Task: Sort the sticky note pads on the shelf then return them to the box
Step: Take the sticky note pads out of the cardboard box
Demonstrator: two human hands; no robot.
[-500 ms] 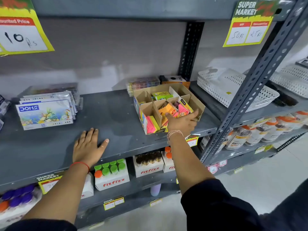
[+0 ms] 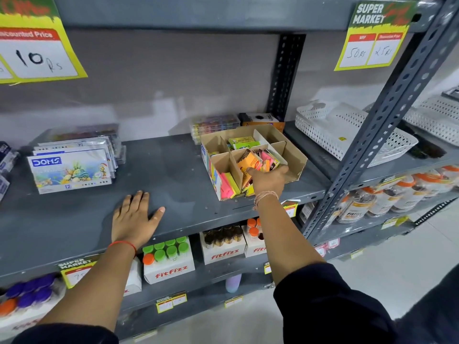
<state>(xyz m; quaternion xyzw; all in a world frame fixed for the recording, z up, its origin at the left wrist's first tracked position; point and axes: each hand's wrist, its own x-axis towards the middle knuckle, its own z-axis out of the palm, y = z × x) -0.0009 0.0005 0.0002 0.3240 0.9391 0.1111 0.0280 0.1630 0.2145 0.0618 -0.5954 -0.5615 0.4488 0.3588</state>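
A brown cardboard box [image 2: 295,158] with dividers sits on the grey shelf [image 2: 171,180], right of centre. Its compartments hold sticky note pads: orange ones [image 2: 248,163] and pink ones [image 2: 267,157] in the middle, pink and yellow ones [image 2: 227,186] at the front left, green ones [image 2: 242,142] at the back. My right hand [image 2: 269,181] reaches into the middle compartment with its fingers among the pads; the grip itself is hidden. My left hand [image 2: 134,218] lies flat on the shelf, fingers spread, well left of the box.
DOMS colour packs [image 2: 70,171] are stacked at the shelf's left. Small packets [image 2: 214,125] and an orange box [image 2: 263,120] stand behind the cardboard box. White perforated baskets [image 2: 347,135] sit to the right, past a slotted upright post [image 2: 377,125]. Fitfizz boxes [image 2: 169,260] fill the shelf below.
My right hand has pushed slightly further into the middle compartment among the pads. The left hand stays flat on the shelf.
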